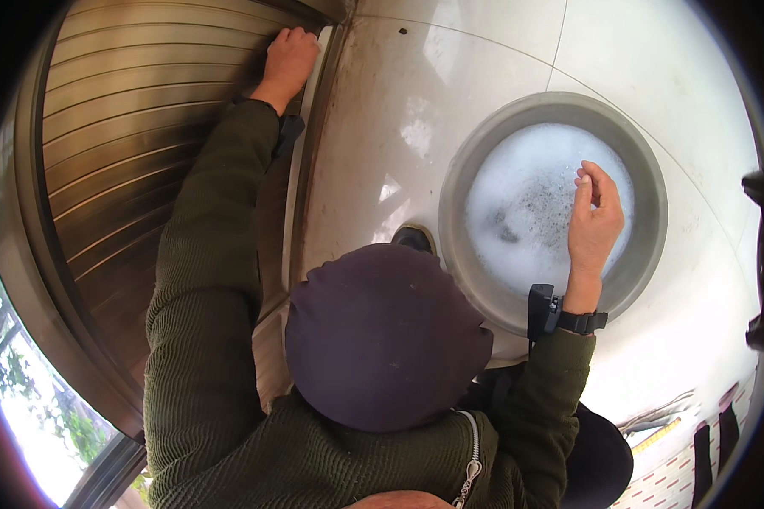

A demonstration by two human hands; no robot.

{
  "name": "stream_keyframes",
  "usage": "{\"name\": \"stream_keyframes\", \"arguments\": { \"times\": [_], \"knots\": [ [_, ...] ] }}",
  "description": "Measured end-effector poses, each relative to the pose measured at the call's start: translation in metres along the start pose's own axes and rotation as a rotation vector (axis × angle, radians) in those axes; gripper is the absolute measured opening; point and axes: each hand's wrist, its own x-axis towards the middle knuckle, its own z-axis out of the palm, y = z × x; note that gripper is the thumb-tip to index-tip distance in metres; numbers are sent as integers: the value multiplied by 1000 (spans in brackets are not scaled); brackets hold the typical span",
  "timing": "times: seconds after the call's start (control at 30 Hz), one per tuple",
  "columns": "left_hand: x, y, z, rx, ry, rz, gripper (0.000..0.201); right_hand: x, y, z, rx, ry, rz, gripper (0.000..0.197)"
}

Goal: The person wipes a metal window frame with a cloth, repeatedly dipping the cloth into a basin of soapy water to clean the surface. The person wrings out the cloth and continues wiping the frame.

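Pale tiled floor [637,51] beside a ribbed bronze shutter [136,110], daylit

Olive ribbed sleeves [204,280], black wrist strap [581,321]
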Motion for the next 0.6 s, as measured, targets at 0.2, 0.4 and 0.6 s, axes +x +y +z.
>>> {"name": "stream_keyframes", "arguments": {
  "times": [0.2, 0.4, 0.6],
  "knots": [
    [-108, 61, 1, -40, -208, -64, 22, 2, 1, 4, 54, 4, 1, 21],
    [-209, 81, -91, -41, -187, -9, 32, 8, -6, 9, 204, -3, -38, 23],
    [-241, 7, -202, 188, -30, -339, 42, 11, -15, 10, 419, -5, 97, 24]
  ]
}}
